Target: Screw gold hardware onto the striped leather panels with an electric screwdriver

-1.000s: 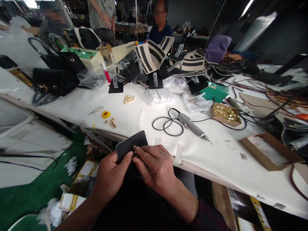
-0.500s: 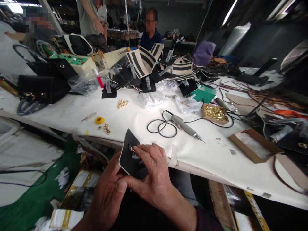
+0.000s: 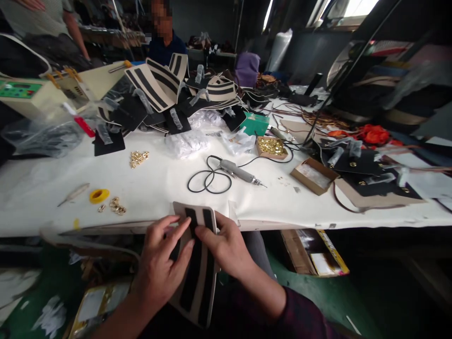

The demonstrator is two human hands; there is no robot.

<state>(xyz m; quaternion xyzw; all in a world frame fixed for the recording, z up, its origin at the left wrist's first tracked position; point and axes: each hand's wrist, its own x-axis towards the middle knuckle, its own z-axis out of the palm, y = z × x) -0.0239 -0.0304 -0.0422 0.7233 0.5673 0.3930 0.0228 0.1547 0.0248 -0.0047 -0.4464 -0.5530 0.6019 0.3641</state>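
The flat beige panel with black lengthwise stripes and rounded corners [image 3: 197, 278] stands tilted between the person's hands, over the lap at the near edge of the white-covered table [image 3: 158, 181]. The right hand [image 3: 229, 247] pinches its right edge near the top, thumb on the striped face and the other fingers behind. The left hand [image 3: 157, 266] has its fingers loosely spread, index and thumb apart, their tips at the striped face; whether they bear any weight cannot be told. The panel looks light, thin and fairly stiff, likely to flex rather than break, and not especially slippery. Its long edges seem the best hold, pinched flat between thumb and fingers, without creasing a corner
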